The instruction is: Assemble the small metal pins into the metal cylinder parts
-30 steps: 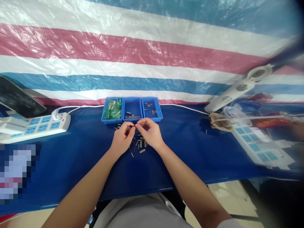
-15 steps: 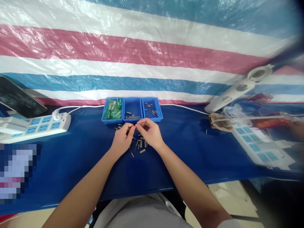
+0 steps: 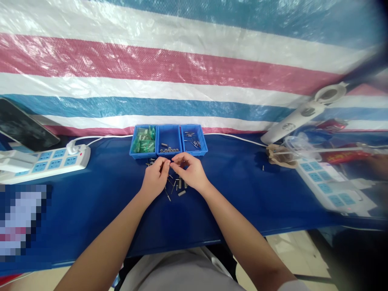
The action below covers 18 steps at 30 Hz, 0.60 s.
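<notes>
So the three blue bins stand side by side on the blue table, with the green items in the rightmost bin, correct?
Not quite: the green items are in the leftmost bin, as the head view shows. The three blue bins do stand side by side on the blue table.

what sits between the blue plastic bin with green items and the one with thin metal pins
In the head view, a third blue plastic bin lies between them, with small silvery metal pieces toward its near side.
</notes>
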Tool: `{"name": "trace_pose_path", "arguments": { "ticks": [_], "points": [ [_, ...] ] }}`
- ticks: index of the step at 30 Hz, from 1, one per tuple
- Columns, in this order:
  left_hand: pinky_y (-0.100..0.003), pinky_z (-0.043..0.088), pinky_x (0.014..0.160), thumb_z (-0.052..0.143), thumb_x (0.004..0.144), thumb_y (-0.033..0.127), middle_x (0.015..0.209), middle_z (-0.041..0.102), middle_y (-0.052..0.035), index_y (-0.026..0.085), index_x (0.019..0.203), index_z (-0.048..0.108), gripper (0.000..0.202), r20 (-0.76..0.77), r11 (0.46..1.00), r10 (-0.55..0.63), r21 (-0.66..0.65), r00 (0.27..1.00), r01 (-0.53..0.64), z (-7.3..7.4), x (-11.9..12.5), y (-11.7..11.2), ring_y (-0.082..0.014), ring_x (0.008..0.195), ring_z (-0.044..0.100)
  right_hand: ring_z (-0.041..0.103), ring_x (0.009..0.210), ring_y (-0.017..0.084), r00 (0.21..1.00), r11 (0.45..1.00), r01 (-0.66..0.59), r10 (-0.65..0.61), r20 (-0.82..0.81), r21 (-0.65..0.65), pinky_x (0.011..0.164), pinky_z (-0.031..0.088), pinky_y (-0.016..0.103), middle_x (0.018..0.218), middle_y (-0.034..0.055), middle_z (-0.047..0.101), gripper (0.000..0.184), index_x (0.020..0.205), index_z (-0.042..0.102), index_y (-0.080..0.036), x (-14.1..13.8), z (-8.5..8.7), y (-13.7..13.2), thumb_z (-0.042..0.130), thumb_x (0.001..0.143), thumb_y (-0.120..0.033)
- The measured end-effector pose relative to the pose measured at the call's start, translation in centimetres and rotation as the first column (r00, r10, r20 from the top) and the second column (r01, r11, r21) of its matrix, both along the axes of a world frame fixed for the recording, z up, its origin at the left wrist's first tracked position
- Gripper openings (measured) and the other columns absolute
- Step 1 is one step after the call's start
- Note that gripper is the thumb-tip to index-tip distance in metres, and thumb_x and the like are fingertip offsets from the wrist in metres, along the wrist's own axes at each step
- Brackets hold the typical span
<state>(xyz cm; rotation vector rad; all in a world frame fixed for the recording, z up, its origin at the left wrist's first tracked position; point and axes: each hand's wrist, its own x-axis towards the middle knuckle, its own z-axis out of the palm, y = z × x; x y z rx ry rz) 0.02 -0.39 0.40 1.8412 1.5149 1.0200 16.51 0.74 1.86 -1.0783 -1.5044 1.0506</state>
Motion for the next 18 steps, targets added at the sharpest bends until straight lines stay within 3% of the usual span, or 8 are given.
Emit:
{"name": "trace_pose_path", "arguments": {
  "ticks": [18],
  "points": [
    [-0.024,0.043,0.06,0.045,0.101,0.044,0.061,0.062,0.0036,0.02,0.092,0.062,0.03,0.049,1.0,0.029,-0.008,0.998,-0.029,0.28,0.15,-0.16,-0.013,0.057,0.061,0.066,0.076,0.015,0.99,0.998,-0.003,-0.006,0.14,0.058,0.07,0.053,0.028,0.094,0.0032,0.074,0.011,0.094,0.071,-0.021,-0.05,-0.35,-0.02,0.065,0.091,-0.029]
  ]
}}
